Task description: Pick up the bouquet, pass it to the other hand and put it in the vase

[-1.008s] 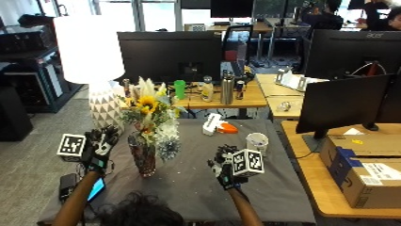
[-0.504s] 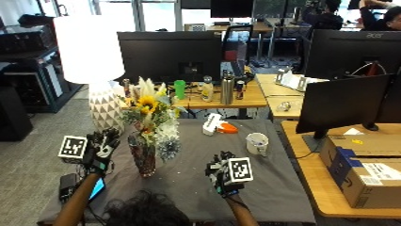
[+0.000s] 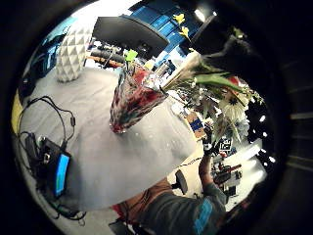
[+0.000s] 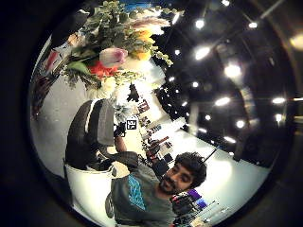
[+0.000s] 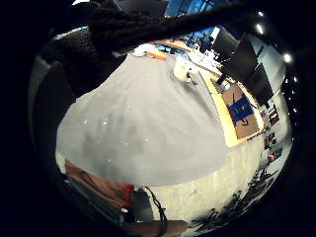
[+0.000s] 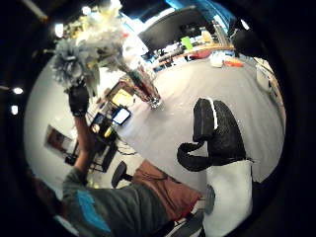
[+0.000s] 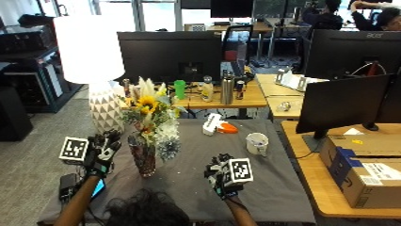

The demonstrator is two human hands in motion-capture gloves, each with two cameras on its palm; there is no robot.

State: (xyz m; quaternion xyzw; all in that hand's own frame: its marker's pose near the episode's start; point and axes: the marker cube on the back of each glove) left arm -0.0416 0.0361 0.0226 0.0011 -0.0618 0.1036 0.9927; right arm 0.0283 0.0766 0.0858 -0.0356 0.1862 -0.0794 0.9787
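A glossy patterned glass vase [image 7: 143, 159] stands on a matt grey cloth-covered table [image 7: 188, 188], near a shiny white ceramic mug [image 7: 257, 143] and brown cardboard boxes [image 7: 363, 174] on wood desks [image 7: 351, 150].

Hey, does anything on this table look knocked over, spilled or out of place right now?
Nothing stands out. The vase stands upright on the grey table with the bouquet in it. The white mug is upright too, and no spill shows on the cloth.
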